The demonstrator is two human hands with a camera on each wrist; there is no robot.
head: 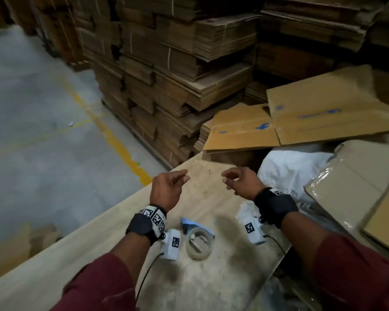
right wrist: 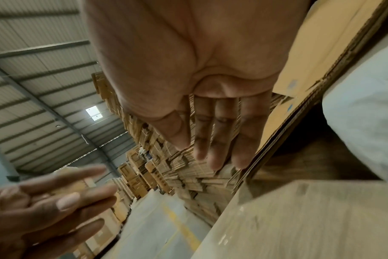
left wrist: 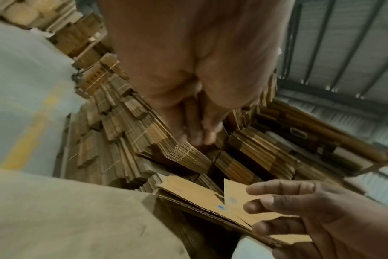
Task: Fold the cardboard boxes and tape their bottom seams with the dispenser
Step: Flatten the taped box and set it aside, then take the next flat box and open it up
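Both my hands hover empty over the wooden table. My left hand and right hand face each other with loosely bent fingers, a gap between them. The tape dispenser, a clear tape roll with a blue part, lies on the table between my wrists. Flattened cardboard boxes with blue print lie past the table's far edge, ahead and to the right of my right hand. In the left wrist view the flat boxes lie beyond the right hand. The right wrist view shows my right hand with straight fingers.
Tall stacks of bundled flat cardboard stand behind the table. A white sack and a plastic-wrapped cardboard bundle lie at the right. Grey floor with a yellow line runs at the left.
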